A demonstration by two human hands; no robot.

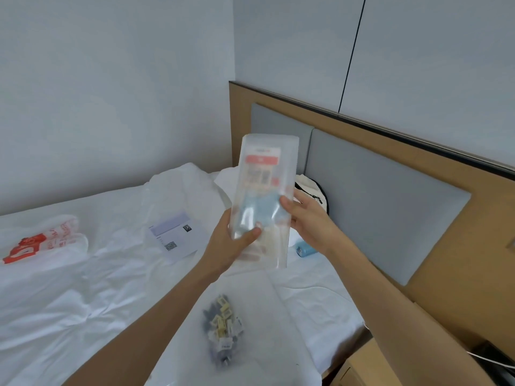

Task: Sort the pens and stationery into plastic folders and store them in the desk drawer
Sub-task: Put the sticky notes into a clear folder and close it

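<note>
Both hands hold a translucent plastic folder (pixel 264 174) upright above the bed. A red-and-white label and pale blue contents show through it. My left hand (pixel 228 246) grips its lower left edge, thumb across the front. Its right edge is held by my right hand (pixel 306 218), thumb on the front. Below, on the sheet, a clear plastic bag (pixel 223 330) with several dark pens and small tagged pieces lies flat. A small blue cylinder (pixel 305 249) lies on the bed behind my right wrist.
White rumpled bedding (pixel 83 302) covers the bed. A printed sheet with a QR code (pixel 175 235) and a red-printed white bag (pixel 41 243) lie on it. A padded wooden headboard (pixel 390 190) runs along the right; a wooden nightstand (pixel 370 363) stands at lower right.
</note>
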